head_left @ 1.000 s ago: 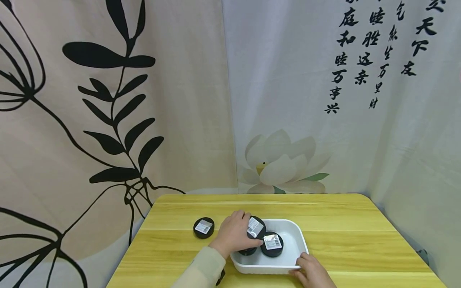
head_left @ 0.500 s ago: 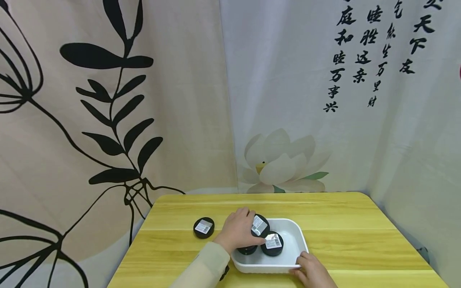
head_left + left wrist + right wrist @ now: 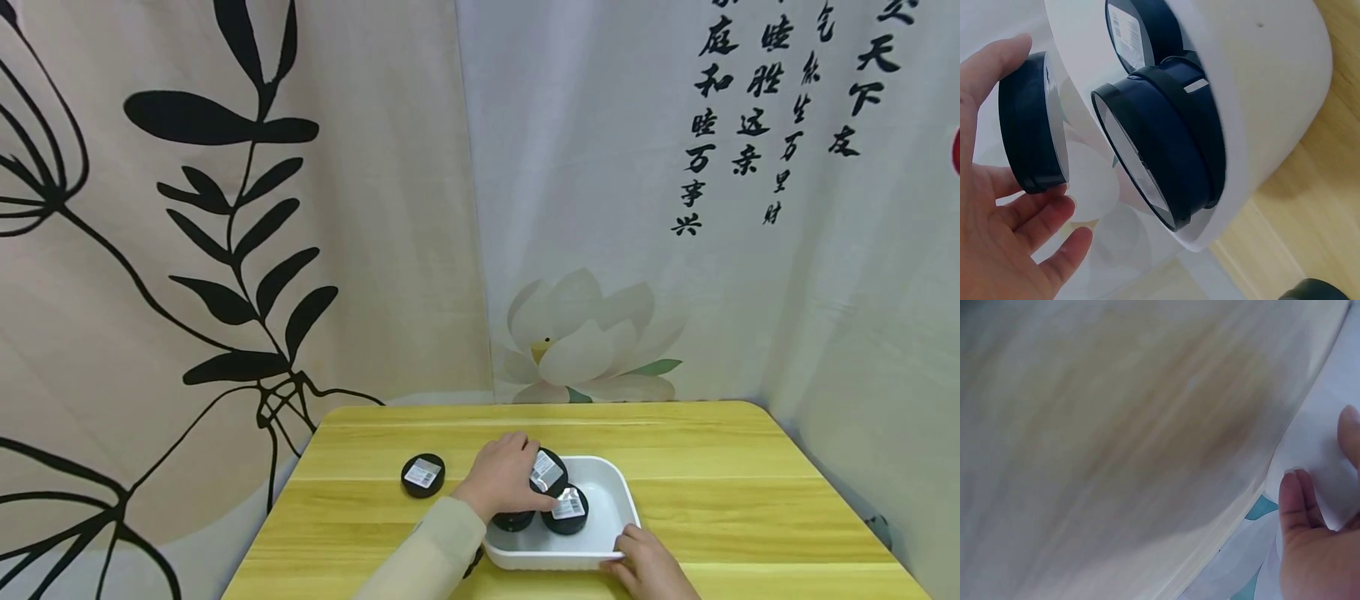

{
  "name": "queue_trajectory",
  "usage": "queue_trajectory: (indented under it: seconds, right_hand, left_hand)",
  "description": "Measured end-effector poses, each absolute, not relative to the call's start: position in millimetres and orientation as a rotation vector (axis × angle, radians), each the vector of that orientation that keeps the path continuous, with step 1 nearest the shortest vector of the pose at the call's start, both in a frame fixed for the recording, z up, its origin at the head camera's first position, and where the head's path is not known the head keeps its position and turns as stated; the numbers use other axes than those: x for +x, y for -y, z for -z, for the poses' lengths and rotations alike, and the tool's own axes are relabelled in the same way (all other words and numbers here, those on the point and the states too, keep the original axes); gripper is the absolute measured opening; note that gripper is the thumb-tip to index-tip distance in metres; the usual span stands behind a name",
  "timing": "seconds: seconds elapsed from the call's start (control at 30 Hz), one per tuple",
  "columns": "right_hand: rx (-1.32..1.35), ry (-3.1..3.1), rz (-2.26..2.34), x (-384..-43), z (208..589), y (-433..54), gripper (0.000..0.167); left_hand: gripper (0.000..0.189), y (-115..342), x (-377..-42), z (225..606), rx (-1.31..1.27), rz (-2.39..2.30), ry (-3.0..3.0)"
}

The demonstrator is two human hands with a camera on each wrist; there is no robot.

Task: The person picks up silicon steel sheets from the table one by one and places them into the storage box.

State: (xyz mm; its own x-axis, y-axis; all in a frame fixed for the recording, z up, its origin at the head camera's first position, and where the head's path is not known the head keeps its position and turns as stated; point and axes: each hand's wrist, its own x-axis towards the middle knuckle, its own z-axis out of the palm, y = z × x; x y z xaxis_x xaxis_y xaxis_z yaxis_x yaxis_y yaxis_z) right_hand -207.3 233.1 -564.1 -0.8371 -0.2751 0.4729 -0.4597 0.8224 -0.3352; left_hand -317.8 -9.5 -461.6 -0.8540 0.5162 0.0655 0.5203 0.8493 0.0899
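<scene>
My left hand point(image 3: 501, 477) pinches a round, flat black tin point(image 3: 550, 468) with a white barcode label, holding it over the white plastic tray point(image 3: 611, 508). In the left wrist view, thumb and fingers grip the tin's edge point(image 3: 1029, 125) from opposite sides. Inside the tray lie a labelled black tin point(image 3: 567, 510) and, at its left, another black tin point(image 3: 514, 522), partly hidden by my left hand. My right hand point(image 3: 647, 562) grips the tray's near right corner at the rim; in the right wrist view its fingers point(image 3: 1294, 503) bend against the white wall.
One more labelled black tin point(image 3: 423, 476) lies on the yellow wooden table point(image 3: 360, 492), left of the tray. Behind the table's back edge hangs a pale curtain point(image 3: 397, 250) with plant prints and black writing.
My left hand has shifted a little to the right with the tin, over the tray. The right hand has stayed at the tray's corner.
</scene>
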Motion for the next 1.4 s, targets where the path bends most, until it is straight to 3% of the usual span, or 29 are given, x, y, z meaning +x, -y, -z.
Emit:
queue_trajectory:
  seconds: [0.67, 1.4]
  right_hand:
    - [0.598, 2.52, -0.591, -208, 569, -235, 0.03]
    - [0.58, 2.547, -0.59, -211, 569, -235, 0.029]
  left_hand:
    - [0.093, -2, -330, 466, -1.046, 0.075, 2.906]
    - [0.092, -10, -335, 468, -1.096, 0.052, 2.955]
